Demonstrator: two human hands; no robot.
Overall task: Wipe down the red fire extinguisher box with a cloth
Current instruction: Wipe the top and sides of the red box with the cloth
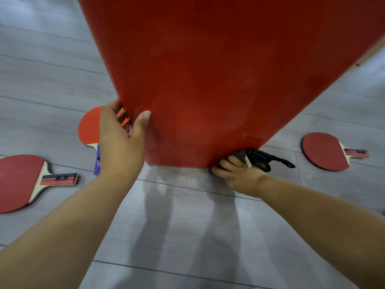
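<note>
The red fire extinguisher box stands on the grey floor and fills the upper middle of the view. My left hand grips its lower left corner, thumb on the near face and fingers curled round the side. My right hand is low at the box's bottom right corner and holds a dark grey cloth against the bottom edge, fingers curled on it. Most of the cloth is hidden between hand and box.
Three red table tennis paddles lie on the floor: one at the far left, one behind my left hand, one at the right. A black and yellow strapped object lies by the box's right corner.
</note>
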